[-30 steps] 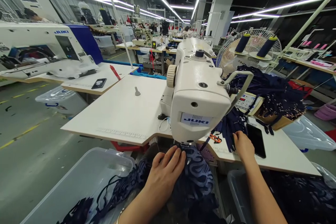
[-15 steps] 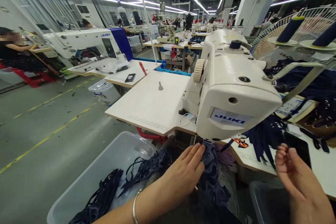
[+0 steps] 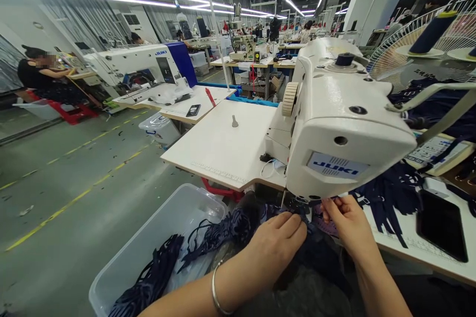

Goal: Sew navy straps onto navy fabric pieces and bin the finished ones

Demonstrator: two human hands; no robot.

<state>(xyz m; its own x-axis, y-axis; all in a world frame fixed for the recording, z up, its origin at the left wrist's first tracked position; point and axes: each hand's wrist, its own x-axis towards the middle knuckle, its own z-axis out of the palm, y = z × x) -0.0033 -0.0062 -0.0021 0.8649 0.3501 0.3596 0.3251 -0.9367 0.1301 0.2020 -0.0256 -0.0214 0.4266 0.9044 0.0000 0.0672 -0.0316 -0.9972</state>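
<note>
A white JUKI sewing machine (image 3: 345, 124) fills the middle right, its head above navy patterned fabric (image 3: 273, 212). My left hand (image 3: 278, 237), with a silver bangle on the wrist, lies over that fabric just below the machine head. Its fingers are curled closed on the cloth. Close to the right underside of the head, my right hand (image 3: 347, 220) has thumb and fingertips pinched together. What they pinch, if anything, is too small and dark to make out. Navy straps (image 3: 390, 198) lie on the table right of the machine.
A clear plastic bin (image 3: 148, 237) at lower left holds bundled navy strappy pieces (image 3: 152, 272). On the white table (image 3: 208, 143) lies a small grey metal piece (image 3: 234, 121). A black phone (image 3: 442, 228) rests at right. Thread cones (image 3: 433, 32) and a fan stand behind; a co-worker (image 3: 40, 74) sits far left.
My right hand has moved left from beside the straps to the machine head, fingers now pinched. My left hand's fingers, earlier flat on the fabric, have curled. The view has shifted slightly right.
</note>
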